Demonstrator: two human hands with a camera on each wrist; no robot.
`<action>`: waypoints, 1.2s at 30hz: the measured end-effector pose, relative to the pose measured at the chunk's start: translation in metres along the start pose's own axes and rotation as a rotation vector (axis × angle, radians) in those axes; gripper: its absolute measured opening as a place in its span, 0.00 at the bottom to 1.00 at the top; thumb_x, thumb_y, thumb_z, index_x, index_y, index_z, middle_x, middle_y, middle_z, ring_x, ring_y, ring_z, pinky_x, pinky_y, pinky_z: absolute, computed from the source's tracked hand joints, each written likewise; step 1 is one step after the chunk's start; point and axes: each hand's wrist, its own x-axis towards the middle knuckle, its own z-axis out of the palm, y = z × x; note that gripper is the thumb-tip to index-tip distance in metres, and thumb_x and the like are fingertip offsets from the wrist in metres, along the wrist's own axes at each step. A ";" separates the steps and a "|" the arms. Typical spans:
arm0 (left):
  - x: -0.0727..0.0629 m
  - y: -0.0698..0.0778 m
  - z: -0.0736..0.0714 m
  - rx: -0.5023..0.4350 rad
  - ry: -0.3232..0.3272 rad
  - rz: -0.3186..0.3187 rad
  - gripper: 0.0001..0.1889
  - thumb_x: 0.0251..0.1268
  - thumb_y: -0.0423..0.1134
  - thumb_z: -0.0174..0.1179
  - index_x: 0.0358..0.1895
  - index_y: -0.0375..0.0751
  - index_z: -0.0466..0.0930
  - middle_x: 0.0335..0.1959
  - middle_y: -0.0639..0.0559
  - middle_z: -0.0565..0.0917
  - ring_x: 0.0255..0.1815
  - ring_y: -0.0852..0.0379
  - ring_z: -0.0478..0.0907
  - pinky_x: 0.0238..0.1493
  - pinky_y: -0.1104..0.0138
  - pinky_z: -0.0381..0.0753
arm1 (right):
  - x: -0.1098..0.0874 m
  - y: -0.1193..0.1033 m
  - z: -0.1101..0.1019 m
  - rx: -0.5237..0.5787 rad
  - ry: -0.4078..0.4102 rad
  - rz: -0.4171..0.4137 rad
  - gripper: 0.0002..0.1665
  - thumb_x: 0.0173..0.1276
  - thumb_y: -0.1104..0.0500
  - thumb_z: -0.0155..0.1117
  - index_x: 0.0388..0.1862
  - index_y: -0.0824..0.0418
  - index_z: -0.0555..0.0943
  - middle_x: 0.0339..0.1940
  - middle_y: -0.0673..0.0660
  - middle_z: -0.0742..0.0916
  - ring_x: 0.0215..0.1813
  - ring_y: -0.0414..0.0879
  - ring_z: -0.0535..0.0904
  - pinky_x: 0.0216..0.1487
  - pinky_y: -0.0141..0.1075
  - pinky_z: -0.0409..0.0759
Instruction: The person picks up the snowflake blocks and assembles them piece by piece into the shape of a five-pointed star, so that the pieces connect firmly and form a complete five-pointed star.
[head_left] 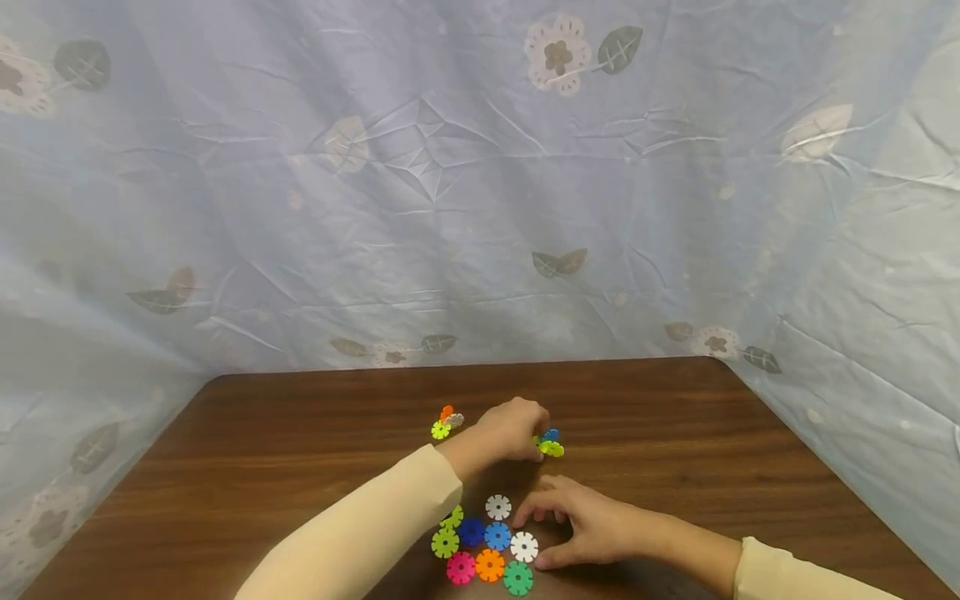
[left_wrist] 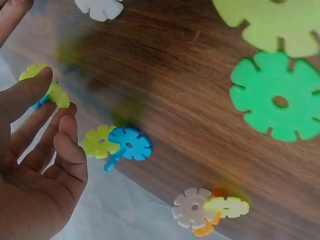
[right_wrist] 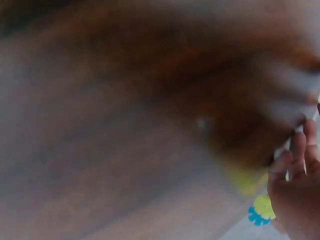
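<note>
The person's left hand [head_left: 513, 427] is pinching a small joined cluster of yellow-green and blue notched plastic discs [left_wrist: 59, 96], thumb over one face and fingers behind, so the piece is sitting right at the fingertips. Seen from the head, it is showing just to the right of that hand, over the dark brown wood-grain surface [head_left: 300, 433]. A second cluster of yellow-green and blue discs [left_wrist: 131, 144] is resting near the same hand, well clear of its fingers. Farther along, a joined group of white, yellow and orange discs [left_wrist: 192, 207] is standing to the left of the left hand.

The right hand [head_left: 581, 525] is lying low, nearer the person, its fingers loosely bent and its thumb apart from them, gripping nothing that I'm seeing. A round white notched plastic disc [head_left: 524, 558] is lying by the thumb tip, partly between thumb and index finger; whether they are touching it I cannot tell. Around it other flat discs are lying close together: light blue [head_left: 497, 527], dark blue [head_left: 472, 523], orange [head_left: 490, 575], pink [head_left: 461, 578], green [head_left: 518, 587] and yellow-green [head_left: 445, 553], with another white one [head_left: 498, 497] just beyond.

A cream sleeve [head_left: 360, 533] is covering the left forearm, and pale blue floral cloth [head_left: 465, 208] is hanging behind the surface.
</note>
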 end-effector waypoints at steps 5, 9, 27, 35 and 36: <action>0.001 0.002 0.002 0.034 0.000 -0.022 0.14 0.59 0.43 0.78 0.47 0.47 0.87 0.41 0.57 0.87 0.38 0.61 0.81 0.35 0.66 0.83 | 0.005 -0.001 0.006 -0.040 0.044 -0.055 0.16 0.70 0.46 0.74 0.53 0.47 0.85 0.45 0.49 0.81 0.47 0.33 0.71 0.47 0.26 0.76; -0.001 0.001 0.004 0.028 0.000 -0.028 0.15 0.60 0.45 0.77 0.46 0.47 0.85 0.38 0.57 0.86 0.35 0.61 0.79 0.33 0.65 0.80 | 0.007 0.000 0.009 -0.078 0.063 -0.101 0.13 0.71 0.47 0.73 0.49 0.49 0.84 0.45 0.48 0.82 0.46 0.33 0.72 0.46 0.25 0.77; -0.095 -0.075 -0.014 -0.195 -0.167 0.020 0.14 0.60 0.24 0.70 0.48 0.39 0.85 0.39 0.48 0.85 0.39 0.56 0.78 0.39 0.66 0.80 | 0.007 -0.007 0.005 0.023 0.119 -0.095 0.11 0.74 0.54 0.70 0.49 0.56 0.82 0.33 0.49 0.88 0.36 0.24 0.77 0.31 0.25 0.82; -0.108 -0.091 -0.010 -0.299 -0.186 0.023 0.14 0.57 0.27 0.75 0.41 0.41 0.80 0.34 0.49 0.79 0.35 0.58 0.71 0.35 0.68 0.73 | 0.011 -0.014 0.001 -0.009 0.189 -0.138 0.13 0.77 0.54 0.67 0.54 0.59 0.83 0.36 0.50 0.89 0.38 0.26 0.78 0.36 0.27 0.86; -0.109 -0.092 -0.010 -0.310 -0.184 0.017 0.14 0.57 0.26 0.74 0.40 0.41 0.80 0.34 0.50 0.79 0.36 0.58 0.71 0.35 0.68 0.73 | 0.012 -0.015 0.001 -0.011 0.197 -0.137 0.13 0.77 0.54 0.67 0.54 0.59 0.84 0.36 0.49 0.89 0.37 0.26 0.78 0.37 0.27 0.86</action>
